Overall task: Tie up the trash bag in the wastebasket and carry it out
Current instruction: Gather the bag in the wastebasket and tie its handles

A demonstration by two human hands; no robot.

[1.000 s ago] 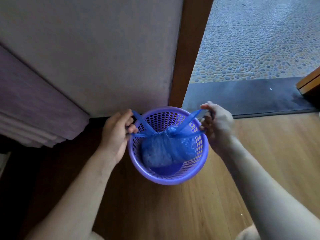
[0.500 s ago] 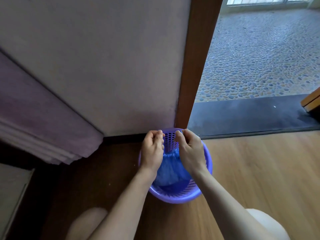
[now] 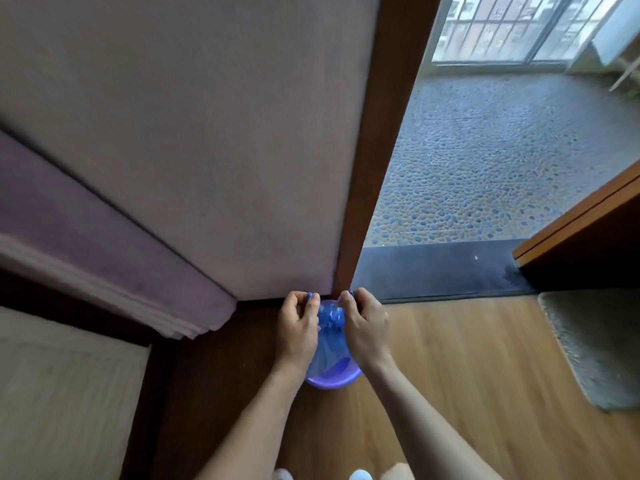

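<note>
A blue trash bag (image 3: 327, 341) sits in a purple plastic wastebasket (image 3: 332, 382) on the wooden floor, against the wall beside a door frame. My left hand (image 3: 298, 327) and my right hand (image 3: 363, 323) are side by side above the basket, each closed on one end of the bag's top. The gathered plastic bunches between my thumbs, and blue ends poke out past my fingertips. Most of the basket is hidden under my hands and the bag; only its near rim shows.
A brown door frame (image 3: 367, 188) rises just behind the basket, with a dark threshold (image 3: 436, 271) and a pebbled floor beyond. A purple curtain (image 3: 104, 258) hangs at left. A wooden door (image 3: 581, 233) and a grey mat (image 3: 595, 344) lie at right.
My hands came together from either side of the basket and now hold the bag's ends close over its middle. The camera has risen, so the basket looks smaller and farther.
</note>
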